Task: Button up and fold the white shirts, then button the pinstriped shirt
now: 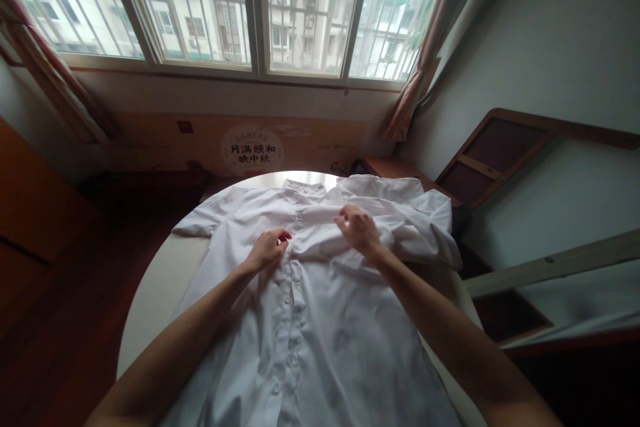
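Note:
A white short-sleeved garment (330, 307) with a collar and a buttoned front lies spread over a round white table (155, 293). My left hand (270, 248) is at the button strip near the chest, its fingers curled together at the fabric; what they pinch, if anything, is too small to make out. To the right and slightly farther off, my right hand (359, 227) is over the right chest part, fingers bent and slightly apart, with nothing visible in them. More white fabric is bunched at the back right of the table.
Barred windows (305, 7) with curtains stand beyond the table. Below them is an orange printed panel (200, 137). A brown wooden frame (495, 153) is at the right wall, and a pale rail (560, 260) runs at the right. An orange-brown cabinet (40, 193) is at the left.

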The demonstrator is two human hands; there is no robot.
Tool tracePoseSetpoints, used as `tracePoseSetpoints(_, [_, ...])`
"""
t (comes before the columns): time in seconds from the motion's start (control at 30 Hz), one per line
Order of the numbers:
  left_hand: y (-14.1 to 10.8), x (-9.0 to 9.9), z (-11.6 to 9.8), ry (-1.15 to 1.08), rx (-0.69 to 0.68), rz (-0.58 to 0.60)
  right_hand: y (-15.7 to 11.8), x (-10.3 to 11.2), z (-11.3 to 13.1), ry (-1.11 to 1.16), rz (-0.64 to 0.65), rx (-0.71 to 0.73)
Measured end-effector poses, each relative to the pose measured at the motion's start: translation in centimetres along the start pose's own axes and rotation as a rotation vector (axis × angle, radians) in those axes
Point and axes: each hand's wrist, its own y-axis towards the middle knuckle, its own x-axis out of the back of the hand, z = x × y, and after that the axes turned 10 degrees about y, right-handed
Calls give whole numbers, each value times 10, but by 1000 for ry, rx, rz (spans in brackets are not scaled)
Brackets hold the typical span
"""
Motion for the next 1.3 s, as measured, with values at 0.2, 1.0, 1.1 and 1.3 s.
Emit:
tracePoseSetpoints(0.2, [-10,-5,1,158,-84,22,-15,-66,76,73,276,-108])
tracePoseSetpoints(1.0, [-12,-16,-4,270,-9,-136,-28,-77,61,728,-33,-225])
tracePoseSetpoints(1.1, [-12,-15,-6,248,1,-154,-28,-85,62,757,9,-208])
tracePoseSetpoints(1.3, [-7,-13,-4,47,88,-106,-33,-95,59,818,20,-198])
